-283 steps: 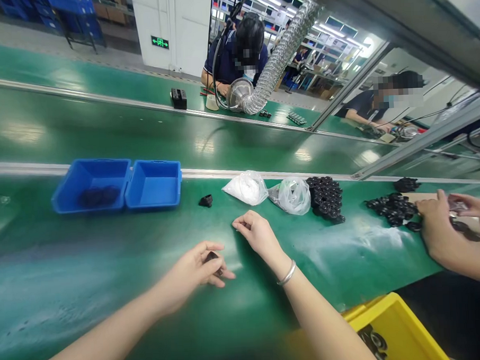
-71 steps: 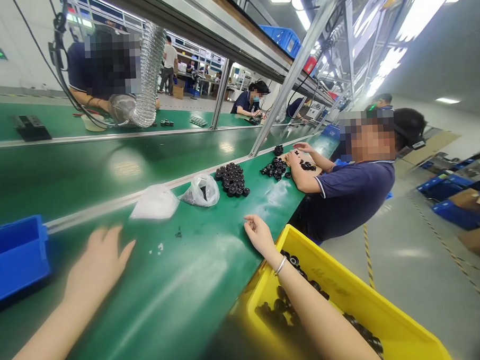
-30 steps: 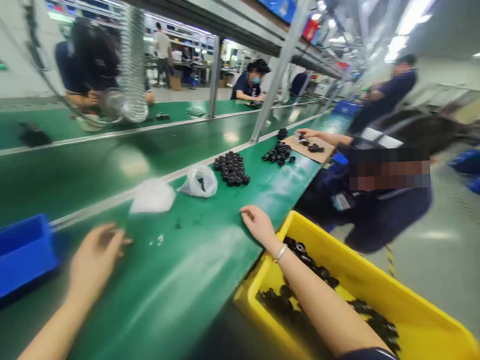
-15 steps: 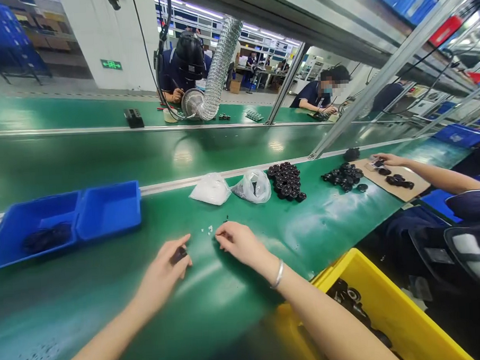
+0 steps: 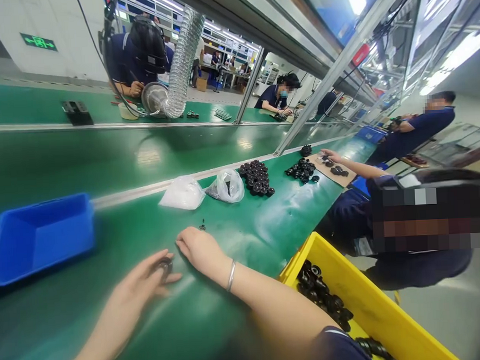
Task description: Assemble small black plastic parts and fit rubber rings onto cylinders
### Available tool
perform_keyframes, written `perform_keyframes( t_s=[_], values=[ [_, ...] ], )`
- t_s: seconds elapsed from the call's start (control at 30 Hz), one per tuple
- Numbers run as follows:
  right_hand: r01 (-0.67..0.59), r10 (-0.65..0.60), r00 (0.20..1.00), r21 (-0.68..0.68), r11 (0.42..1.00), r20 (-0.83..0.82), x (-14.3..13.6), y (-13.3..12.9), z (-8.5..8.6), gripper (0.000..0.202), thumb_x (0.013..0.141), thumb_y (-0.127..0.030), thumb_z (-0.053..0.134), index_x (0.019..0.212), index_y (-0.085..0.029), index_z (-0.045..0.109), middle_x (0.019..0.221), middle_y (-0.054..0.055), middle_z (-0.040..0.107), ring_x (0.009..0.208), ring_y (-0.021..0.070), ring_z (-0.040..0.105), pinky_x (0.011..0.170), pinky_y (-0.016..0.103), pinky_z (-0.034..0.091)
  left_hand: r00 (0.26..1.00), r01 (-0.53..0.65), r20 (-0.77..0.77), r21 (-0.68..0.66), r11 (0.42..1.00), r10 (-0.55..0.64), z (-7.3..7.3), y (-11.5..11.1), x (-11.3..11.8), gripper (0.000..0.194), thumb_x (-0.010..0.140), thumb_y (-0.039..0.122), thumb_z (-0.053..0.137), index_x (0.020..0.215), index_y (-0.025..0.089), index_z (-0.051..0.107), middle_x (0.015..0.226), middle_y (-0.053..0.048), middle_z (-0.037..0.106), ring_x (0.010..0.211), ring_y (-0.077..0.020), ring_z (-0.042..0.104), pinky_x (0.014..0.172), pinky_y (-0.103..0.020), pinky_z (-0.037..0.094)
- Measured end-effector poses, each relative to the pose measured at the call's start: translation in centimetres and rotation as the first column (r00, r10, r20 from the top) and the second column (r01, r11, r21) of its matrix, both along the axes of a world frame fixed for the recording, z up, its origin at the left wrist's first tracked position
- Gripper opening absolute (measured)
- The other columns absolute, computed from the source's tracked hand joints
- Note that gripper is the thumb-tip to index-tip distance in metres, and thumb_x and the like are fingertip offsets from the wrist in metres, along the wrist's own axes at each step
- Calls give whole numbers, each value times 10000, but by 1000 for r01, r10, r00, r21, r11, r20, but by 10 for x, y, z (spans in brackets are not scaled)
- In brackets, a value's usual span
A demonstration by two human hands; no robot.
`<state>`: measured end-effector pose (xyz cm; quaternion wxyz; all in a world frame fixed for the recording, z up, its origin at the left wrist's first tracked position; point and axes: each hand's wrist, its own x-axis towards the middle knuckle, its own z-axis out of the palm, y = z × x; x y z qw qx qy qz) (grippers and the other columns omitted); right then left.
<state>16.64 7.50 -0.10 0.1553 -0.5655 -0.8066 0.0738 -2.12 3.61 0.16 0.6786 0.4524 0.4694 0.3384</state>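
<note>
My left hand (image 5: 143, 280) is above the green work surface (image 5: 146, 229), its fingers curled round a small round black part (image 5: 165, 265). The hand is a little blurred, so the part's kind does not show clearly. Just right of it, my right hand (image 5: 201, 251), with a silver bracelet at the wrist, reaches down to the surface. Its fingertips are pinched together, and whatever they may hold is hidden. A few tiny black pieces (image 5: 202, 225) lie right beyond its knuckles. The small white bits cannot be seen now.
Behind my hands stand a bag of white pieces (image 5: 183, 193), a second clear bag (image 5: 226, 186) and a pile of black round parts (image 5: 256, 178). A blue bin (image 5: 47, 236) is at left, a yellow crate (image 5: 359, 281) of black parts at right. A co-worker's hand (image 5: 331, 155) works over cardboard.
The view has swung to the right, bringing in more of the co-worker beside me. The white bits near my right fingertips have gone from sight. My left hand still holds the black part.
</note>
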Motion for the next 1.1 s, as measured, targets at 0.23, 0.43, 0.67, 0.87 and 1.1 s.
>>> perform_keyframes(
  t_s=[0.23,0.43,0.67,0.87,1.1],
  values=[
    [-44,41,997,40,998,64,-2,-3,-3,138,958,-215,460,926,-152,579,833,55,609,756,176,584,691,274,476,1000,25,10,27,999,-25,6,1,3,489,824,446,621,1238,216,502,1254,-101,585,885,-212,670,818,-364,533],
    [-78,76,997,74,994,34,-2,-3,-10,203,977,-193,385,922,-144,574,836,80,602,752,194,587,704,308,491,997,35,63,49,998,-38,9,0,4,499,806,376,635,1218,156,461,1085,-110,622,842,-200,666,732,-332,532],
    [-80,76,996,135,988,39,-3,-2,-16,191,977,-211,394,920,-157,568,823,64,599,724,186,587,670,295,497,992,34,119,11,999,-35,3,1,2,474,776,319,655,1183,164,470,1229,-133,590,1064,-258,653,953,-386,497],
    [-107,117,990,113,988,-78,1,0,-16,139,954,-190,438,904,-169,566,808,46,597,729,176,581,678,286,486,991,15,129,23,1000,-18,0,2,1,457,766,288,654,1184,182,503,1251,-119,616,1096,-260,641,997,-409,476],
    [-110,116,982,43,993,-147,0,-2,-12,143,945,-205,448,910,-187,585,821,48,607,748,171,587,697,282,480,994,0,113,9,1000,-1,3,3,3,478,738,353,675,1165,191,534,1237,-109,626,1086,-274,647,995,-416,484]
  ],
)
